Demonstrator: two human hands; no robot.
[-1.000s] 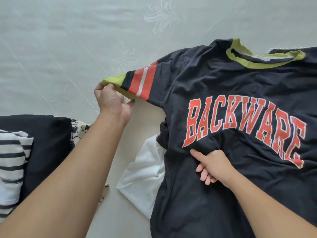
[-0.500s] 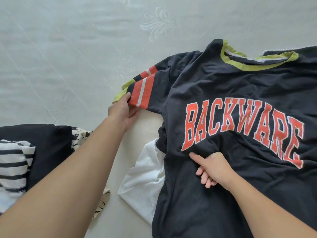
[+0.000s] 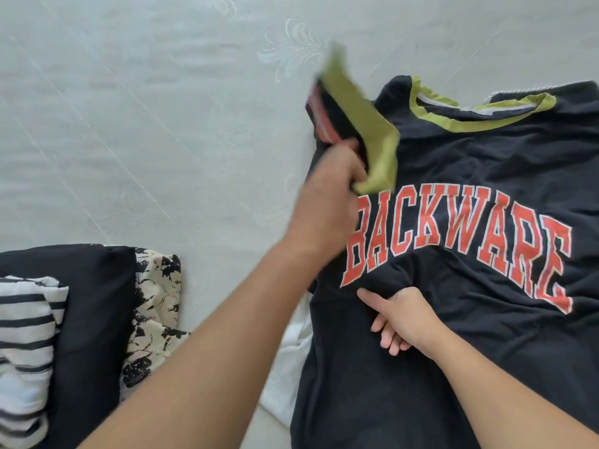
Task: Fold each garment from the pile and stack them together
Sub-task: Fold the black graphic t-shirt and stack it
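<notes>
One dark shirt [image 3: 470,367] lies spread on the pale surface [image 3: 129,124], orange lettering up. The left hand [image 3: 327,202] pinches its sleeve [image 3: 353,124] — lifted over the shirt's chest. The right hand [image 3: 405,319] presses flat, fingers loosely extended, below the lettering. One white garment [image 3: 285,377] peeks from the shirt's left edge; left of the shirt, well apart — a pile [image 3: 81,319] of three.

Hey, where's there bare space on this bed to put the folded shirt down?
The widest free patch is the pale bedding above the garment pile and left of the black BACKWARE shirt. The right side is covered by that shirt; the lower left is crowded with clothes and the white garment.
</notes>
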